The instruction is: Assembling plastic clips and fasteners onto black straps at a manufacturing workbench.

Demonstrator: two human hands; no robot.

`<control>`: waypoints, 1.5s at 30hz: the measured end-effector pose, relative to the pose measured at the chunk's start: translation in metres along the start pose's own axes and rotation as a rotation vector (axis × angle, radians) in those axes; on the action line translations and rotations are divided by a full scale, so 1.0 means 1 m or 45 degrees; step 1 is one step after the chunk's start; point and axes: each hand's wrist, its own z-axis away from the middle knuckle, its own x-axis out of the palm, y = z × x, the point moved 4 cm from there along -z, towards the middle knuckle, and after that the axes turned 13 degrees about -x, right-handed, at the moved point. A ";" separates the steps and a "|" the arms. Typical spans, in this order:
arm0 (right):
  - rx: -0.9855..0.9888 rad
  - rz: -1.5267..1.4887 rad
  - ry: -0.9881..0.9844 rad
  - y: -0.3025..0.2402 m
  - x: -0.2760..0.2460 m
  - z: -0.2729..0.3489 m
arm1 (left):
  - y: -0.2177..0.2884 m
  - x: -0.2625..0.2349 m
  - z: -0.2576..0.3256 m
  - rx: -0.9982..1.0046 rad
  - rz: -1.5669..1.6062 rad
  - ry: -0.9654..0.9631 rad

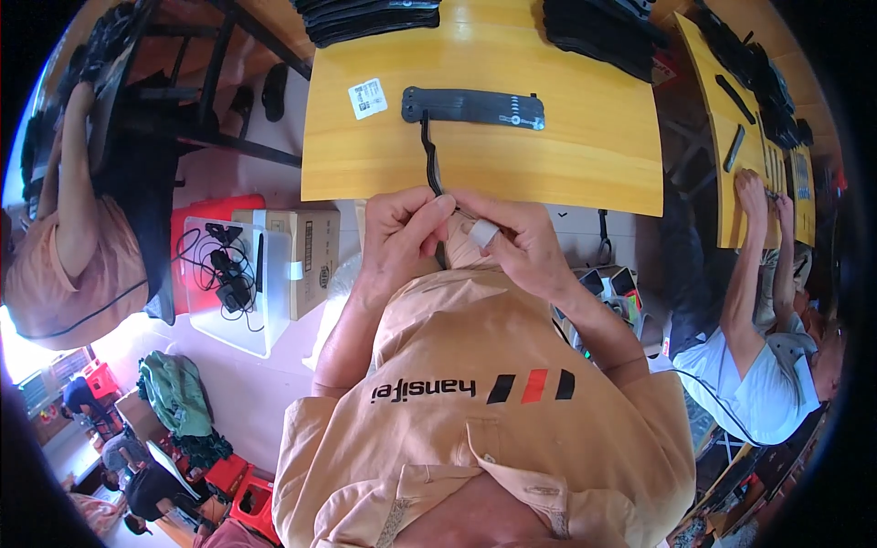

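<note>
At the table's near edge, my left hand (408, 224) pinches a narrow black strap (429, 155). The strap runs up onto the tabletop, to the left part of a flat black band (475, 107) with rounded ends and pale print. Close beside it, my right hand (516, 239) is closed, its fingertips near the same strap. A pale grey wrap (482, 234) sits on a digit of that hand. What its fingertips grip is too small to make out. A white printed card (367, 98) lies left of the band.
The yellow table (585, 173) bears stacks of black fabric pieces (365, 20) at far left and more black pieces (598, 36) at far right. On my left stand a white bin (274, 315) with cables and a cardboard box (315, 251). Co-workers sit on both sides.
</note>
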 end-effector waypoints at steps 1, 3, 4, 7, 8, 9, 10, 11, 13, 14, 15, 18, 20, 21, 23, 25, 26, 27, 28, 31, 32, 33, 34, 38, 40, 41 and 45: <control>0.000 0.000 -0.001 0.000 -0.001 0.000 | 0.001 0.000 0.000 -0.027 -0.011 0.007; 0.199 -0.086 -0.036 0.002 0.000 0.002 | 0.005 0.001 0.001 -0.055 -0.022 0.014; 0.198 -0.087 -0.035 -0.002 0.001 0.000 | 0.006 0.001 0.002 -0.057 -0.054 0.018; 0.373 -0.338 0.054 -0.009 0.003 -0.002 | 0.011 0.006 0.004 0.009 -0.184 0.064; 0.448 -0.446 0.056 -0.008 0.004 -0.001 | 0.014 0.007 0.006 0.077 -0.280 0.107; 0.522 -0.555 0.058 -0.007 0.005 0.001 | 0.015 0.007 0.007 0.078 -0.281 0.104; 0.526 -0.552 0.066 -0.007 0.005 0.001 | 0.018 0.007 0.008 0.146 -0.380 0.116; 0.552 -0.702 0.082 -0.007 0.007 0.002 | 0.020 0.006 0.009 0.214 -0.478 0.128; 0.573 -0.851 0.101 -0.007 0.008 0.003 | 0.020 0.006 0.008 0.270 -0.515 0.113; 0.634 -0.984 0.130 -0.007 0.009 0.004 | 0.021 0.006 0.009 0.330 -0.553 0.106; 0.695 -1.118 0.159 -0.007 0.009 0.006 | 0.021 0.007 0.009 0.332 -0.552 0.105; 0.723 -1.240 0.115 -0.011 0.010 0.007 | 0.021 0.008 0.014 0.372 -0.384 0.053; 0.626 -1.083 0.105 -0.009 0.011 0.008 | 0.015 0.007 0.011 0.156 -0.114 0.025; 0.529 -0.927 0.100 -0.008 0.009 0.007 | 0.015 0.007 0.010 0.158 -0.113 0.028; 0.404 -0.654 0.129 -0.014 0.003 0.002 | 0.008 0.004 0.009 0.036 -0.016 0.099; 0.276 -0.378 0.161 -0.013 -0.006 -0.001 | 0.006 0.003 0.008 0.013 -0.028 0.090; 0.143 -0.219 0.103 -0.009 -0.009 -0.002 | 0.005 0.003 0.008 -0.011 -0.041 0.078; 0.010 -0.060 0.046 -0.009 -0.013 -0.003 | 0.007 0.004 0.008 -0.009 -0.040 0.075; 0.009 -0.055 0.050 -0.008 -0.016 -0.005 | 0.008 0.009 0.008 -0.060 -0.102 -0.036; 0.004 -0.022 -0.342 -0.012 -0.012 -0.008 | 0.010 0.017 0.012 -0.180 -0.117 -0.248; 0.003 -0.015 -0.340 -0.017 -0.014 -0.011 | 0.009 0.019 0.013 -0.252 -0.072 -0.342; 0.009 -0.073 -0.445 -0.023 -0.013 -0.013 | 0.009 0.016 0.013 -0.247 -0.071 -0.349; 0.017 -0.132 -0.548 -0.026 -0.012 -0.012 | 0.007 0.015 0.014 -0.267 -0.072 -0.422; 0.000 -0.321 -0.564 -0.023 -0.012 -0.006 | 0.010 0.024 0.023 -0.236 0.021 -0.513; 0.197 -0.639 -0.425 -0.021 -0.010 0.001 | 0.004 0.022 0.023 -0.156 0.075 -0.504; 0.197 -0.637 -0.429 -0.023 -0.009 0.005 | 0.003 0.021 0.024 -0.078 0.130 -0.493; 0.719 -1.203 0.665 -0.001 -0.052 0.023 | -0.009 -0.023 0.035 -0.443 0.810 0.336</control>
